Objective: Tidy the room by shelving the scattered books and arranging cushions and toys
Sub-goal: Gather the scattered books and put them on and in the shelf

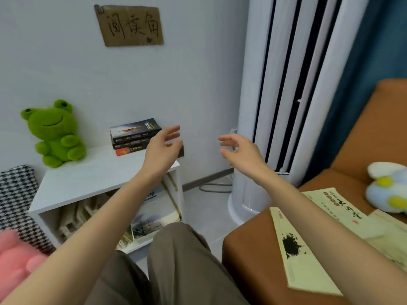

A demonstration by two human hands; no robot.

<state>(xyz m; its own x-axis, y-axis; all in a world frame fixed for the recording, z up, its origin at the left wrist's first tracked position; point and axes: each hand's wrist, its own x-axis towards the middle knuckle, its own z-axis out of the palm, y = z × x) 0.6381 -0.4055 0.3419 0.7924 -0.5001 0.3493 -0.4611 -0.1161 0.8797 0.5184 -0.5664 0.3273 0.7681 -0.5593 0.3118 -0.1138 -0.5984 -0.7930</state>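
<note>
Three dark-covered books [132,137] lie flat in a stack at the back right corner of the white shelf unit's top [92,179], close to the wall; the bottom one shows a red-orange spine.

Left hand [163,146]: raised in front of the stack's right end, fingers loosely spread, holding nothing. Cannot tell whether it touches the books.

Right hand [240,148]: raised level with the left and apart from it, fingers spread and slightly curved, also holding nothing. Palms face each other.

Green plush frog [55,133] sits upright at the back left corner of the same top, against the wall.

Open compartment below: several pale books [145,216] lean at a slant; titles too blurred to read.

Left of the unit: black-and-white houndstooth cushion [17,194], with a pink plush toy [15,256] in front of it, cut off by the frame edge.

Right side: orange-brown leather sofa seat [248,249]. One pale yellow paperback with a black ink blot [295,249] lies near its left edge; a second pale book with black calligraphy [337,205] lies further back. The right forearm crosses above both. White, blue and yellow plush toy [387,188] rests at the seat's right side.

Between unit and sofa: tall white tower air conditioner [286,84] on the floor, grey cable [213,188] at its base.

Brown cardboard sign with handwritten characters [130,25] hangs on the wall.
</note>
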